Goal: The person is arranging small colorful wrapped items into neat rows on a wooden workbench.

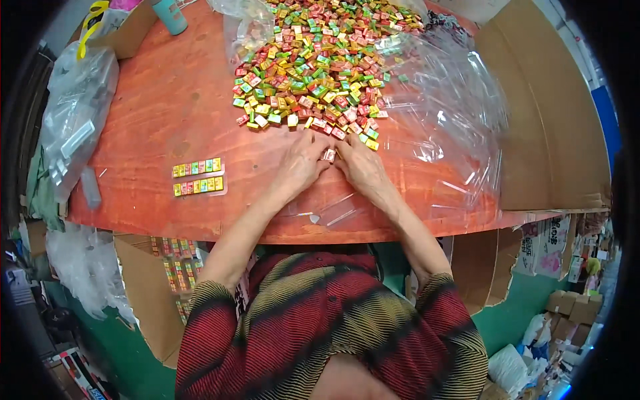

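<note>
A big heap of small boxy blocks (313, 73) in red, pink, yellow and green covers the far middle of the table. At its near edge my left hand (303, 160) and my right hand (362, 167) come together with bent fingers. Between their fingertips is a small pink-and-white block (329, 155), which both hands grip. Fingertips of both hands also reach the front blocks of the heap, and partly hide them. To the left lies a clear plastic tray (224, 175) with two rows of the same blocks.
Clear plastic trays (443, 117) pile up right of the heap, beside a tall cardboard panel (540, 113). Thin clear strips (341, 217) lie near the table's front edge. A cardboard box (150, 293) with filled trays stands below left. A teal cup (170, 17) sits far left.
</note>
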{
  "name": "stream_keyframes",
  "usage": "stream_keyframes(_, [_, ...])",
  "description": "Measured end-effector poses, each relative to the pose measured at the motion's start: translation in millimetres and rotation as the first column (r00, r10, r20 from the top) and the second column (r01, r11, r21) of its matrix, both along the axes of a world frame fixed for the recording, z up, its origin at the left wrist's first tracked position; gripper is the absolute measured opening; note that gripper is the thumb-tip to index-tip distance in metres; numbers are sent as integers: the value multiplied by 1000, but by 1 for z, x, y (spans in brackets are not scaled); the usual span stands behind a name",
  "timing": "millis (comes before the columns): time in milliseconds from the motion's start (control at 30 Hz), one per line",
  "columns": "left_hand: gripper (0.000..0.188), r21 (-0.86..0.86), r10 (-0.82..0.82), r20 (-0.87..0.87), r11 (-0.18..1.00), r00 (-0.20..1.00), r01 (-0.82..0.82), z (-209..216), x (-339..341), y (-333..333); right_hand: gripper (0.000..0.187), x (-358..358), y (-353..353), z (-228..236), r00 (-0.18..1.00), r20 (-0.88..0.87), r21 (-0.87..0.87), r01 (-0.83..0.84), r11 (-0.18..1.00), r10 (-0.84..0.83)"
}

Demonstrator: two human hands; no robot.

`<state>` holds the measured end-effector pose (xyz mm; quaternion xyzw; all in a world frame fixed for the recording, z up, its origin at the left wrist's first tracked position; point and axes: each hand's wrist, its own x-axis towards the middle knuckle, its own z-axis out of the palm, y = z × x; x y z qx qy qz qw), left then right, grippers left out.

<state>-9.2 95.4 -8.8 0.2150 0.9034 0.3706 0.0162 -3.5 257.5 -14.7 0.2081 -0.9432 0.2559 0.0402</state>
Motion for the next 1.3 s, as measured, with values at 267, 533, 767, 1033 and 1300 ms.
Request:
stream_keyframes(267, [35,46,10,-125,999,992,-4,-11,5,6,14,-1,6,2,1000,-10,83,-26,996,27])
stream_keyframes(533, [29,6,329,-252,941,910,-338,-15,-34,-26,27,0,11,4,990,139,116,11,993,-28])
stream_keyframes(767, [22,-27,246,-292,964,924,-265,-24,-26,-30,30,4,20,15,986,162,68,24,997,-34])
stream_keyframes(1033, [32,97,239,-198,970,951,-223,-19,-7,-48,30,9,30,22,989,103,-15,109,994,-107])
stream_keyframes(1300, [29,-89,217,-235,966,948,-243,-15,-29,-38,26,14,30,29,985,103,-33,142,989,-138])
